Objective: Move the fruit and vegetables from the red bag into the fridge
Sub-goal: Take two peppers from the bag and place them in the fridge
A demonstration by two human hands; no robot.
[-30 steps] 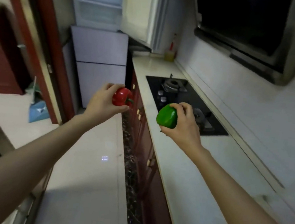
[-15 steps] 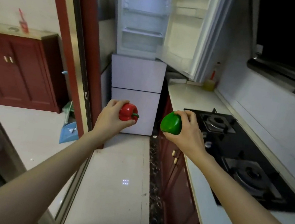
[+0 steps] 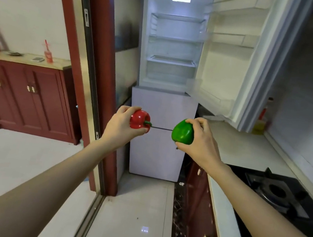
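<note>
My left hand (image 3: 120,125) grips a red bell pepper (image 3: 139,119) with its green stem pointing right. My right hand (image 3: 198,141) grips a green bell pepper (image 3: 182,131). Both are held out in front of me at chest height, side by side and a little apart. Straight ahead stands the white fridge (image 3: 163,107); its upper compartment is open, lit, with bare shelves (image 3: 171,61). The upper door (image 3: 235,55) swings out to the right. The two lower drawers are shut. The red bag is out of view.
A counter (image 3: 241,150) with a black gas hob (image 3: 273,193) runs along the right over dark red cabinets (image 3: 199,204). A yellow bottle (image 3: 260,123) stands by the fridge door. A red door frame (image 3: 90,69) is on the left, a red sideboard (image 3: 24,95) beyond it.
I have walked closer to the fridge and my view has tilted up; the open compartment now fills the top middle. Both hands still hold their peppers out in front.
</note>
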